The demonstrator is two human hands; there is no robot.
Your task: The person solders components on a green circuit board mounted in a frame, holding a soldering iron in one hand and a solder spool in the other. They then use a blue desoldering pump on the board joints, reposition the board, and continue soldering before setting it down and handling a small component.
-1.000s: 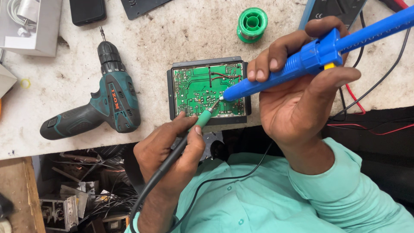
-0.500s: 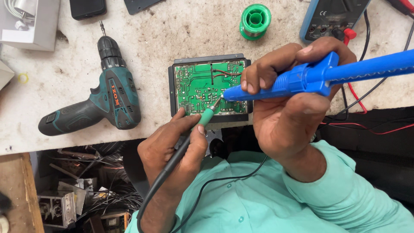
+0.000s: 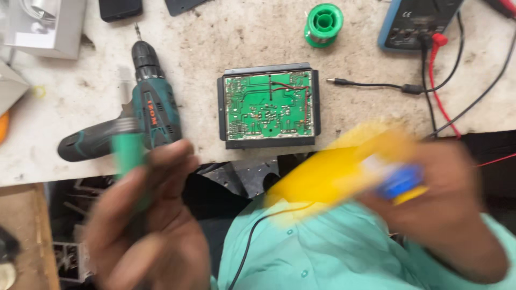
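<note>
A green circuit board lies copper side up in a black casing near the bench's front edge. Both my hands are pulled back from it toward my body and are blurred by motion. My left hand, at the lower left, grips a green-handled soldering iron with its handle pointing up, just below the drill. My right hand, at the lower right, holds a blue and yellow hand tool, probably the desoldering pump, over my green shirt. Neither tool touches the board.
A teal cordless drill lies left of the board. A green solder spool and a blue multimeter with red and black leads sit at the back right. A grey box stands at the back left.
Both hands have drawn away from the board toward my body. The iron tip and the blue tool no longer touch the board, which now lies uncovered. The view has shifted slightly.
</note>
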